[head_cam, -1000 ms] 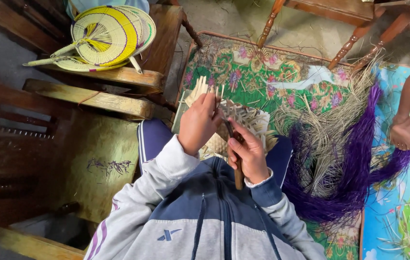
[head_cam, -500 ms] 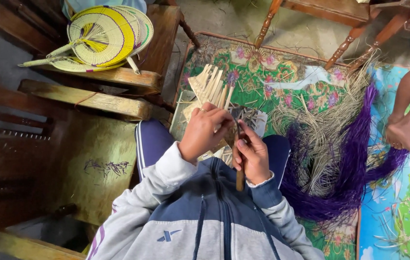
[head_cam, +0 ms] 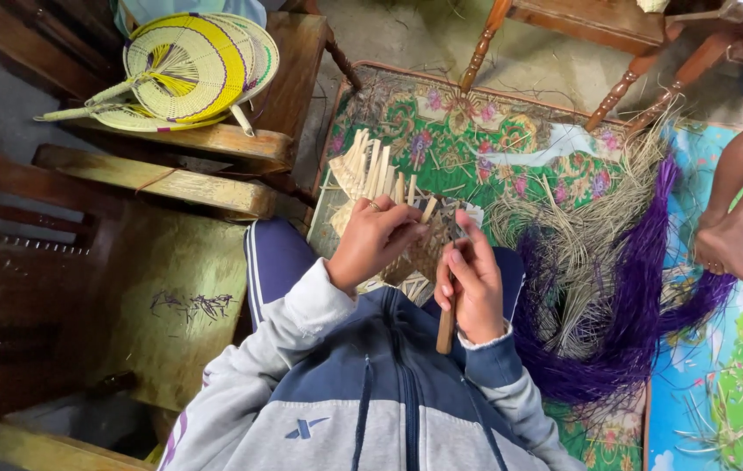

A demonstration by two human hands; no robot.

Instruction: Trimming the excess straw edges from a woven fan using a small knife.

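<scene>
A half-woven fan [head_cam: 389,196] of pale strips is held over the green mat [head_cam: 476,131] by the left hand [head_cam: 376,244], fingers clasped on its weave; the right hand [head_cam: 473,283] is closed around a wooden handle [head_cam: 446,324]; light, springy, brittle-edged, it is judged best gripped at the woven core.

Single head-worn view looks steeply down, close over the lap.

Left hand [head_cam: 378,242] grips pale woven strips [head_cam: 370,170]; right hand [head_cam: 473,281] holds a wooden-handled tool [head_cam: 446,327] — purple fibres [head_cam: 642,296] beside.

Floral mat [head_cam: 441,131], purple fibres [head_cam: 642,288], pale straw [head_cam: 581,235]
</scene>
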